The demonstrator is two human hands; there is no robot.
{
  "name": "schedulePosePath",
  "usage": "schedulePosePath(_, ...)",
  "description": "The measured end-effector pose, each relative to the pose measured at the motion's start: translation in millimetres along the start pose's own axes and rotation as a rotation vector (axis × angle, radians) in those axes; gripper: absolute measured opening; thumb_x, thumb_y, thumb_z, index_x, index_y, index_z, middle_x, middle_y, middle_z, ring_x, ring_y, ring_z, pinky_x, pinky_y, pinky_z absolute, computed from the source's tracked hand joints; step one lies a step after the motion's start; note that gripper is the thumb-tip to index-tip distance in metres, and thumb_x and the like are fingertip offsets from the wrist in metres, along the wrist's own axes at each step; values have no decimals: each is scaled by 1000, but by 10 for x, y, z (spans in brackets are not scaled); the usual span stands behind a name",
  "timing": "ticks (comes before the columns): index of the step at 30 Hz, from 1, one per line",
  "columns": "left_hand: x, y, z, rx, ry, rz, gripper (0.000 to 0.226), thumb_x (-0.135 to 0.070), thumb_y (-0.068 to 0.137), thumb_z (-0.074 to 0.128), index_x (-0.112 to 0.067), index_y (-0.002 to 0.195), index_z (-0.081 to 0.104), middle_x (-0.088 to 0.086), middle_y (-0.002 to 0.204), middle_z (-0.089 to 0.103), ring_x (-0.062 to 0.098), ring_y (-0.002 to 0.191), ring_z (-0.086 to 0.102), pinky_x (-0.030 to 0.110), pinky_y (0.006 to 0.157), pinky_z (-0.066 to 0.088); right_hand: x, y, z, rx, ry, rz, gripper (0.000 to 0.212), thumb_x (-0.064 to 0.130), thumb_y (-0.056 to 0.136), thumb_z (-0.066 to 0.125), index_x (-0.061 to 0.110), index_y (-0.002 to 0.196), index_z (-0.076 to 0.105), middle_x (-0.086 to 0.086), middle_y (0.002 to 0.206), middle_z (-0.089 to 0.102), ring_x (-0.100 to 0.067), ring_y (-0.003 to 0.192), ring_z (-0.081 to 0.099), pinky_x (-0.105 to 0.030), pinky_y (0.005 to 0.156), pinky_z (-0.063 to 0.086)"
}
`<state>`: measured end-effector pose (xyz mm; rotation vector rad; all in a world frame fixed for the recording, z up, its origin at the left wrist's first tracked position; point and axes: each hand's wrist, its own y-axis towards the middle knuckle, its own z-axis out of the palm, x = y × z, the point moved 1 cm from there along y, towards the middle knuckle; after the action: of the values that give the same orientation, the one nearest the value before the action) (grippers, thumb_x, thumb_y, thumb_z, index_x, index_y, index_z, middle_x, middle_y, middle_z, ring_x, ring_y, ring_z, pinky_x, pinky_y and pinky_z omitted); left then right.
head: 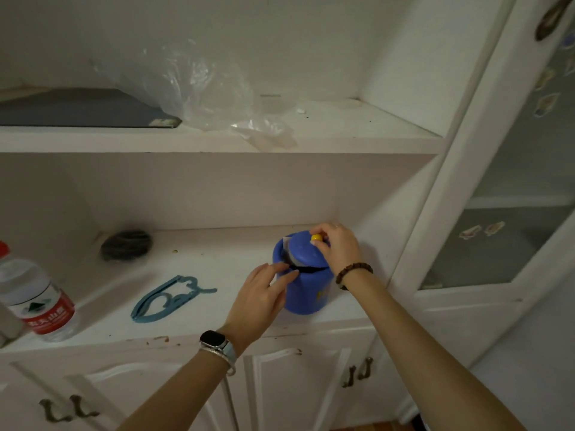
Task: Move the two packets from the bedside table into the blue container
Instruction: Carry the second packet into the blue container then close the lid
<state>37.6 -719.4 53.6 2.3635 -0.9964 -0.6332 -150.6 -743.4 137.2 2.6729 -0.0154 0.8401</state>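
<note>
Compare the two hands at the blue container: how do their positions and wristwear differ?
The left hand lies with fingers spread against the blue container at its dark opening; the right hand reaches over the top, pinching the yellow knob. The left wrist has a watch, the right a bead bracelet. Both touch the container.

water bottle (37,301) red label, Chinese characters "天山"

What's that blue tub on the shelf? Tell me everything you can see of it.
The blue container looks like smooth plastic: round, upright, with a domed lid tilted open on a dark gap. A yellow knob tops the lid, pinched by the right hand. A pale packet sticks out of the gap, and the left hand rests against the side there. A yellow mark shows low on the front. It stands near the shelf's right end.
</note>
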Motion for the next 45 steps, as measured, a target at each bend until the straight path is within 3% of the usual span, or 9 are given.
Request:
schedulePosePath(5, 35, 20, -45, 16, 1, 23, 37, -14, 90, 50, -15, 126, 57, 11, 124, 56, 27, 106, 53, 33, 96, 38, 140, 57, 104, 55, -40, -16, 20, 15, 89, 60, 14, 108, 66, -11, 111, 63, -26, 102, 59, -37, 89, 51)
schedulePosePath(12, 55, 14, -69, 36, 9, 26, 40, -18, 91, 42, -19, 128, 56, 11, 124, 56, 26, 109, 52, 32, 99, 37, 170, 158, 148, 241, -290, -45, 35, 19, 93, 55, 11, 127, 58, -17, 129, 54, -30, 124, 44, -34, 104, 38)
schedulePosePath(24, 105, 17, -12, 49, 13, 3, 41, -20, 92, 40, -21, 129, 56, 10, 126, 56, 29, 111, 52, 34, 102, 36, 132, 304, 79, 414, -347, -89, 37, 20, 93, 56, 10, 128, 57, -17, 133, 54, -30, 125, 47, -37, 106, 38)
schedulePosePath(30, 73, 55, 22, 23, -1, -14, 39, -18, 91, 47, -17, 129, 55, 8, 124, 56, 23, 109, 53, 31, 98, 38, 46, 207, 104, 318, -227, -81, 31, 20, 89, 61, 13, 119, 65, -18, 125, 59, -30, 110, 58, -37, 99, 46)
schedulePosePath(37, 91, 37, 73, 24, -6, -27, 40, -19, 93, 46, -16, 132, 52, 9, 128, 55, 22, 112, 51, 30, 98, 39, -1, 36, 190, 157, -80, -49, 27, 15, 94, 52, 8, 118, 64, -15, 122, 52, -26, 111, 52, -23, 93, 40)
schedulePosePath(40, 111, 38, 89, 29, -15, -17, 41, -18, 93, 47, -16, 134, 51, 10, 132, 52, 23, 113, 50, 31, 99, 38, -27, -57, 255, 73, -33, -60, 28, 14, 95, 48, 8, 118, 63, -15, 119, 54, -25, 107, 51, -24, 89, 38)
schedulePosePath(43, 124, 38, 105, 23, -20, -3, 41, -17, 93, 47, -15, 135, 50, 11, 135, 51, 24, 116, 49, 32, 101, 36, -61, -104, 273, 28, 86, -29, 23, 14, 94, 51, 11, 113, 64, -6, 113, 51, -12, 96, 48, -17, 89, 39)
schedulePosePath(45, 123, 40, 109, 16, -8, 8, 41, -17, 93, 49, -15, 134, 50, 11, 134, 52, 25, 115, 50, 34, 101, 38, -104, -117, 263, 10, 100, -56, 25, 17, 93, 54, 14, 117, 60, -5, 115, 52, -14, 98, 51, -20, 92, 42)
